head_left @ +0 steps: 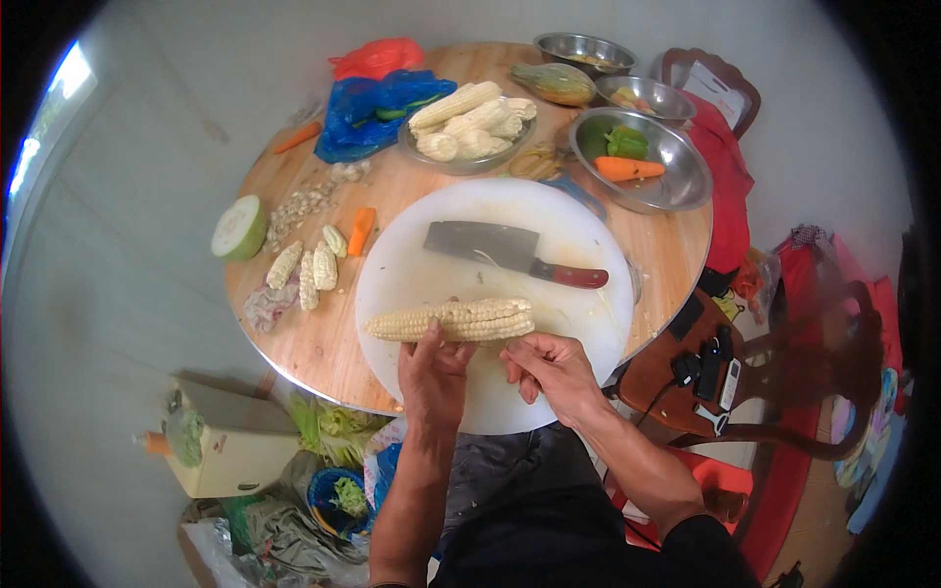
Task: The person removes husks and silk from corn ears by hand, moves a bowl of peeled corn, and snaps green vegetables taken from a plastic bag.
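Corn cob [451, 319] is being held by the left hand [433, 377] while the right hand [551, 370], pinched narrow near its three-o'clock end, is seemingly cleaning it, the next move needing steady support.

No txt, labels, brands, nos. or signs legible anywhere in view, details too sm. & blurry.

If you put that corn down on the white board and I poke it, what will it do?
The corn would probably roll, since it looks long and roundish, maybe curving because one end tapers. It's likely stiff: it looks straight in the left hand, with no sag. Its bumpy kernels might make it wobble a bit on the board.
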Tool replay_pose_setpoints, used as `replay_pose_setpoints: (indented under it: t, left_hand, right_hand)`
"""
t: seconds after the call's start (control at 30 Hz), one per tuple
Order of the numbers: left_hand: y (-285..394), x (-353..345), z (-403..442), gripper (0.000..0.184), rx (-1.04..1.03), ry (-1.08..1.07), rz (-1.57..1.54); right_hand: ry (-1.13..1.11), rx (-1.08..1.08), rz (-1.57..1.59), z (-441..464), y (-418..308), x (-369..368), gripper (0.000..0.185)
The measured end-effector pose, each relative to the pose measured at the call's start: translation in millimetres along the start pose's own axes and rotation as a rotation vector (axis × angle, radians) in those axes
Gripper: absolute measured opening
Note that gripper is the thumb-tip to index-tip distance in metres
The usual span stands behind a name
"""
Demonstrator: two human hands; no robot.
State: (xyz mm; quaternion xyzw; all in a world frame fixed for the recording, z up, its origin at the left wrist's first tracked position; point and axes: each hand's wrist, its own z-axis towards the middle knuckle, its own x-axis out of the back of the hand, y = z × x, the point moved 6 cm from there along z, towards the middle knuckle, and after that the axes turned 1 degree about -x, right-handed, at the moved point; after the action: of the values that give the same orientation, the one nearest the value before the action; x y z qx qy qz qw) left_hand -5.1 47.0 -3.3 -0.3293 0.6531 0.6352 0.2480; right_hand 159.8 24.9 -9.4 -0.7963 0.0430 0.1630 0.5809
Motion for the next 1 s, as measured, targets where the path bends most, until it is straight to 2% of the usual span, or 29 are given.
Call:
replay_pose_setpoints:
  t: [0.1, 0.17, 0.2, 0.23, 0.3, 0.33, 0.37, 0.47, 0.5, 0.57, 0.63, 0.67, 0.73, 0.87, 0.93, 1.0]
  left_hand:
    - [-2, 1, 1, 0.049, -0.026, -0.002, 0.003]
    - [-1, 4, 3, 0.049, -0.038, 0.019, -0.003]
    - [-1, 6, 2, 0.047, -0.030, 0.050, 0.040]
    - [-1, 9, 2, 0.044, -0.022, 0.082, 0.084]
    - [-2, 11, 3, 0.042, -0.018, 0.093, 0.150]
    - [-2, 12, 3, 0.041, -0.013, 0.104, 0.218]
    - [-1, 10, 1, 0.041, -0.017, 0.106, 0.216]
    - [0, -2, -5, 0.041, 0.066, 0.079, 0.301]
    - [-1, -5, -6, 0.039, 0.096, 0.044, 0.361]
    - [2, -8, -6, 0.037, 0.109, 0.014, 0.407]
    - [12, -19, -6, 0.027, 0.042, -0.236, 0.606]
    - [20, -13, -3, 0.027, 0.034, -0.229, 0.600]
    - [20, -4, -1, 0.023, 0.228, -0.397, 0.955]
    - [36, -10, -4, 0.033, 0.269, -0.448, 1.061]
    - [44, -8, -1, 0.040, 0.202, -0.324, 0.962]
    - [43, -11, -3, 0.041, 0.188, -0.291, 0.904]
  right_hand:
    - [-0.076, 0.089, -0.058, -12, -1, -4, 0.018]
    - [-0.319, 0.036, -0.283, -32, -5, -24, 0.015]
    - [-0.282, 0.068, -0.417, -39, -14, -27, 0.011]
    - [-0.284, 0.068, -0.419, -39, -15, -28, 0.011]
    - [0.130, 0.739, -0.914, -51, -55, -25, 0.021]
    - [0.220, 0.888, -1.070, -54, -71, -26, 0.050]
    - [0.215, 0.891, -1.071, -48, -76, -25, 0.050]
    - [0.265, 0.837, -1.174, -33, -80, -16, 0.085]
    - [0.254, 0.849, -1.179, -31, -81, -13, 0.085]
    - [0.031, 0.402, -1.086, -14, -61, -4, 0.079]
    - [0.000, 0.450, -1.012, -14, -57, -2, 0.072]
    - [-0.007, 0.377, -0.921, -13, -52, 1, 0.068]
    - [-0.021, 0.300, -0.833, -13, -45, 5, 0.064]
    - [0.037, 0.256, -0.752, -15, -42, 13, 0.058]
    - [0.042, 0.269, -0.741, -16, -42, 14, 0.057]
    - [0.044, 0.280, -0.759, -17, -42, 14, 0.057]
